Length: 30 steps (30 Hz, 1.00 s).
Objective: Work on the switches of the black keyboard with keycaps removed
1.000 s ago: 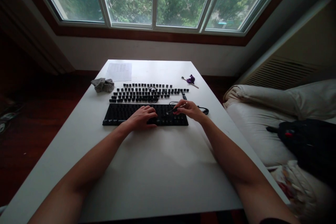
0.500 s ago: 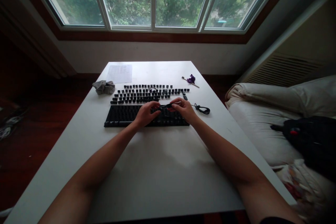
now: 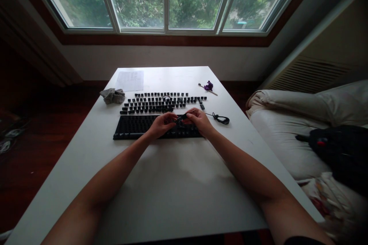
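Note:
A black keyboard (image 3: 130, 127) lies across the middle of the white table. Above its right half, my left hand (image 3: 161, 124) and my right hand (image 3: 200, 121) meet around a small black bar-shaped piece (image 3: 181, 118), perhaps a long keycap. My right fingers pinch one end of it, while my left thumb and fingertips close at the other end. Its exact kind is too small to make out. Behind the keyboard, loose black keycaps (image 3: 153, 104) stand in several rows. Among them lies a thin wire-like object (image 3: 166, 98).
A grey cloth (image 3: 112, 96) and a sheet of paper (image 3: 130, 80) lie at the table's back left. Toward the back right are a purple item (image 3: 209, 85) and a thin brush (image 3: 213, 92). A coiled black cable (image 3: 222, 119) rests right of the keyboard. A sofa (image 3: 281, 138) borders the right side.
The black piece has tilted a little more steeply between my hands, and my fingertips have drawn slightly closer together. The view has shifted slightly; the things on the table look unmoved.

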Each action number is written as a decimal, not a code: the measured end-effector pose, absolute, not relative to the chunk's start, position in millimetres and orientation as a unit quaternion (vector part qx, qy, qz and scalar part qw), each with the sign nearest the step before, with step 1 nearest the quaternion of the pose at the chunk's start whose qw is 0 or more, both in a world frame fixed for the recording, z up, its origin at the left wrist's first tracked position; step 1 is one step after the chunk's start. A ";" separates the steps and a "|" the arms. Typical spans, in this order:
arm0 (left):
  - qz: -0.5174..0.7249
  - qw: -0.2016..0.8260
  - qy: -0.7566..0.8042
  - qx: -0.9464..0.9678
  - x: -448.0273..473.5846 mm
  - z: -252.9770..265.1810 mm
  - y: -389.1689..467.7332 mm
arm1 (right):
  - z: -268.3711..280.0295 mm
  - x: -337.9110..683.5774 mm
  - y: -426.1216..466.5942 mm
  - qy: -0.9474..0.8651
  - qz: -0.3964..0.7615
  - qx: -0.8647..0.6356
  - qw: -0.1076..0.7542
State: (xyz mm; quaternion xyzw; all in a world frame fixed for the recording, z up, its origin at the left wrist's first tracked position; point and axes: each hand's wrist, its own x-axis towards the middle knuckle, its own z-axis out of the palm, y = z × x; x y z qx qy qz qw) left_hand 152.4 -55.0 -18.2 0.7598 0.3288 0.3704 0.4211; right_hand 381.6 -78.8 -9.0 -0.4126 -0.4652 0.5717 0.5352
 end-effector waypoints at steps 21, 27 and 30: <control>0.280 0.196 0.255 0.904 152.8 -5.8 -70.6 | -11.3 383.3 -78.4 -0.481 0.561 -0.456 0.496; 0.307 0.303 0.269 0.861 155.5 -4.1 -74.9 | -10.8 383.0 -79.0 -0.489 0.572 -0.451 0.480; 0.328 0.320 0.282 0.843 155.4 0.8 -74.4 | -7.7 380.8 -81.5 -0.501 0.571 -0.455 0.464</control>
